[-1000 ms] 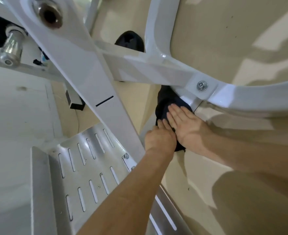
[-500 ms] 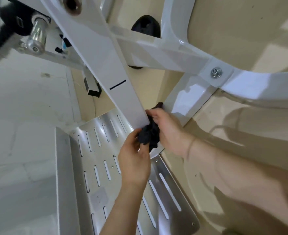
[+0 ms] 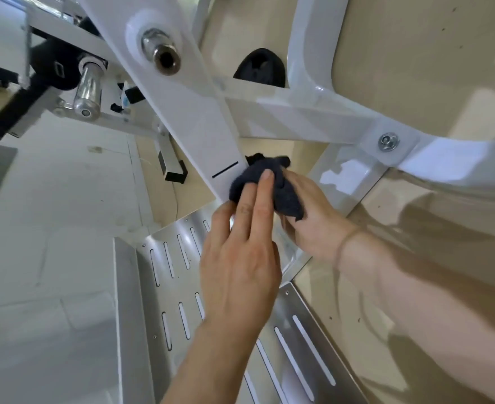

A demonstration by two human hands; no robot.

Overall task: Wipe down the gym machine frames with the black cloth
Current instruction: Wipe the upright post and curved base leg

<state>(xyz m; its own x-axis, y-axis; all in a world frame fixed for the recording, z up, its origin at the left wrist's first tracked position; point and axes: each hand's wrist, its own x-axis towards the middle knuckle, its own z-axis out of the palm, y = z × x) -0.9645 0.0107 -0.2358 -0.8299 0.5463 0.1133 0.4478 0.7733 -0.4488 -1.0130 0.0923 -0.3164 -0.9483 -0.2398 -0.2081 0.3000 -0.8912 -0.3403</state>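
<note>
Floor (image 3: 415, 68): beige on the right, pale grey on the left.

White machine frame (image 3: 187, 112): a wide diagonal beam runs from top left down to centre. A cross beam (image 3: 298, 118) goes right from it and meets a curved tube (image 3: 459, 158) at a bolted joint.

Slotted metal plate (image 3: 141, 287): low in the view, under the bottom end of the diagonal beam, shiny, with rows of long slots and a raised edge on its left.

Left hand (image 3: 240, 263): comes up from bottom centre, back of hand toward the camera. Grip is spread, nothing pinched. The fingers (image 3: 265, 193) are straight, and two of them press flat on the cloth and hold it against the beam.

Right hand (image 3: 313, 223): comes in from the right, just beside the left hand. Its grip is closed around the bunched cloth from the far side. Most of its fingertips are hidden under the fabric. There is a thin band (image 3: 345, 243) on the wrist.

Black cloth (image 3: 285, 196): wadded up, against the lower right edge of the diagonal beam, between both hands and touching both. It sits just right of a short black slot mark (image 3: 225, 170) on the beam face.

Small hardware:
- Chrome peg (image 3: 161, 52) sticking out of the diagonal beam near the top.
- Second chrome roller (image 3: 90, 88) to its left, on a black-padded arm.
- Bolt (image 3: 388, 142) with a washer at the joint of cross beam and tube.
- Black cap (image 3: 259, 68) on the floor behind the cross beam, partly hidden by it.
</note>
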